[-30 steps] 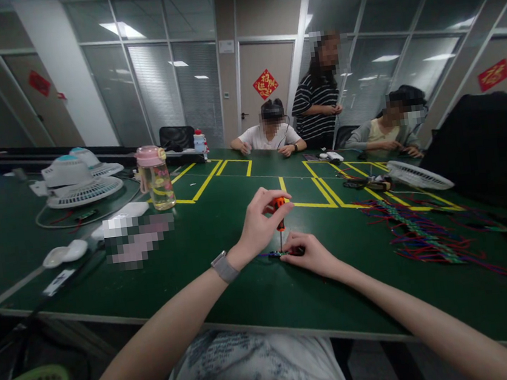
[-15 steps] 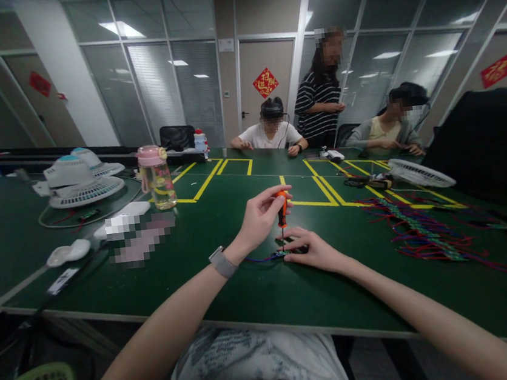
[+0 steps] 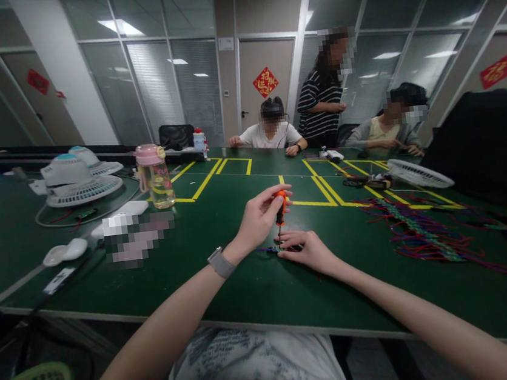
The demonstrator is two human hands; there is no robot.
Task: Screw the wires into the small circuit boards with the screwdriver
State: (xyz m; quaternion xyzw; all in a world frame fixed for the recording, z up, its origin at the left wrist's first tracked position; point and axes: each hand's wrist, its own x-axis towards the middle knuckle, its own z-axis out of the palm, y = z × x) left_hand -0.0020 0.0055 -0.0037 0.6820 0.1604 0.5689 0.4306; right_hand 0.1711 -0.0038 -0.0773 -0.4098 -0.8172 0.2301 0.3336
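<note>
Head view: gripped near-upright by fingers of the left hand [image 3: 259, 215], a screwdriver [image 3: 280, 216] is pointed down at the circuit board [image 3: 273, 250] held by the right hand [image 3: 312, 251].

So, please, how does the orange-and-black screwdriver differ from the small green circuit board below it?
The orange-and-black screwdriver stands nearly upright; the small green circuit board lies low at the green table. The left hand grips the screwdriver's handle, while the right hand has its fingers at the board. The screwdriver's handle is bright; the board looks darker. Both are at the hands.
</note>
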